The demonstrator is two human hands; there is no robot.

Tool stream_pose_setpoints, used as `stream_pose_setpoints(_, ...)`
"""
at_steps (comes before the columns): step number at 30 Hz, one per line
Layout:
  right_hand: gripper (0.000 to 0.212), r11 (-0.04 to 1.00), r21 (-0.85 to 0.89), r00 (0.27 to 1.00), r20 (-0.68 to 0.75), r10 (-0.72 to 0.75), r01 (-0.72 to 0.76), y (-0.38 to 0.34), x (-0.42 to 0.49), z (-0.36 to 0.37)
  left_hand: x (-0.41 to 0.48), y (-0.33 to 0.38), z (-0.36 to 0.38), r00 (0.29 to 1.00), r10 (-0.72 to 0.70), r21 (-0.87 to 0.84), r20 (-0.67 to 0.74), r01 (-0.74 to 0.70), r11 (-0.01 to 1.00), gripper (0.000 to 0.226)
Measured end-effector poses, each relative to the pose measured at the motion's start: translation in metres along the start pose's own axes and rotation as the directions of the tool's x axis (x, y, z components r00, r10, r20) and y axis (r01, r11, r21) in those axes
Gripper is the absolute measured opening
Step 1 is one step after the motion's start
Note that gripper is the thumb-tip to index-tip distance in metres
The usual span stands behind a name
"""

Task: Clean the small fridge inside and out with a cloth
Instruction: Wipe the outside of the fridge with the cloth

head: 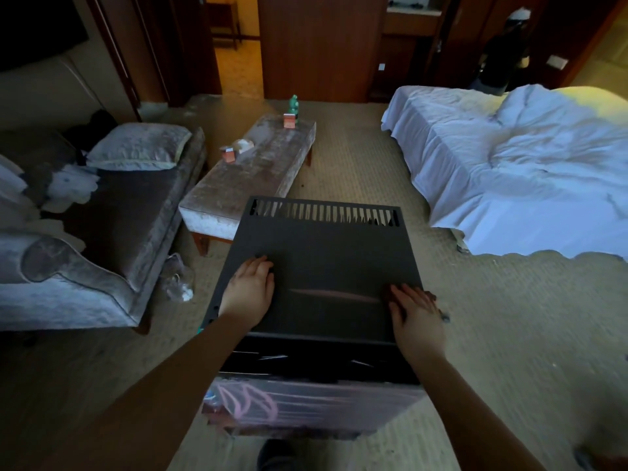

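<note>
A small black fridge [323,253] stands on the carpet in front of me, seen from above, with a row of vent slots along its far edge. Its glossy door faces me below the top panel and shows a pink leaf drawing. My left hand [249,288] rests flat on the left side of the top, fingers straight. My right hand [416,316] lies flat at the top's right edge, its fingers reaching over the side. No cloth is visible in either hand.
An upholstered bench [244,185] with small boxes and a green bottle [294,107] stands just beyond the fridge. A grey chaise [112,232] with a pillow is at left, a bed with white sheets [526,171] at right. A plastic bag [176,277] lies beside the fridge.
</note>
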State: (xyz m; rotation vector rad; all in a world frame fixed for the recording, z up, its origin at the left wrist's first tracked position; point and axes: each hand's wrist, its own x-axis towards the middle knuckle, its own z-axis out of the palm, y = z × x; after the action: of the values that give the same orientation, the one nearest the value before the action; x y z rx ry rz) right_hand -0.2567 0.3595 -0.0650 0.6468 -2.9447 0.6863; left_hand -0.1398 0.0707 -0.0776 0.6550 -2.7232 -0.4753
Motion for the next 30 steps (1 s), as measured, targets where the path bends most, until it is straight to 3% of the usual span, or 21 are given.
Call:
stream_pose_setpoints(8, 0.041, 0.998, -0.066, 0.997, 0.072, 0.027, -0.022, -0.003, -0.006, -0.004, -0.003, 0.005, -0.005, 1.0, -0.015, -0.061, 0.006, 0.015, 0.998, 0.034)
stream_pose_setpoints(14, 0.044, 0.991, -0.131, 0.992, 0.112, 0.051, -0.036, -0.044, 0.0, 0.013, -0.003, 0.006, -0.014, 0.998, -0.06, -0.228, -0.014, 0.055, 0.972, 0.032)
stream_pose_setpoints(16, 0.044, 0.993, -0.1, 0.984, 0.173, -0.045, 0.062, -0.084, -0.003, 0.032, -0.003, 0.003, -0.023, 0.981, -0.189, -0.337, -0.046, 0.163, 0.927, 0.028)
stream_pose_setpoints(18, 0.043, 0.98, -0.055, 0.967, 0.182, -0.18, 0.193, -0.131, -0.012, 0.054, 0.0, -0.003, -0.035, 0.956, -0.284, -0.554, -0.079, 0.195, 0.809, 0.021)
stream_pose_setpoints(22, 0.044, 0.915, 0.054, 0.897, 0.183, -0.402, 0.399, -0.208, -0.037, 0.092, 0.001, -0.023, -0.064, 0.976, -0.191, -0.639, -0.102, 0.083, 0.765, 0.017)
stream_pose_setpoints(25, 0.045, 0.862, 0.072, 0.85, 0.142, -0.507, 0.502, -0.216, -0.042, 0.096, 0.0, -0.041, -0.062, 0.991, -0.128, -0.568, -0.039, 0.083, 0.819, 0.018)
stream_pose_setpoints(28, 0.04, 0.902, 0.076, 0.902, 0.05, -0.43, 0.426, -0.166, -0.033, 0.081, -0.006, -0.057, -0.046, 0.999, -0.04, -0.453, -0.022, 0.026, 0.891, 0.019)
stream_pose_setpoints(30, 0.035, 0.976, 0.054, 0.977, -0.061, -0.206, 0.209, -0.11, -0.027, 0.062, -0.015, -0.062, -0.037, 0.999, 0.043, -0.428, -0.007, -0.042, 0.903, 0.021)
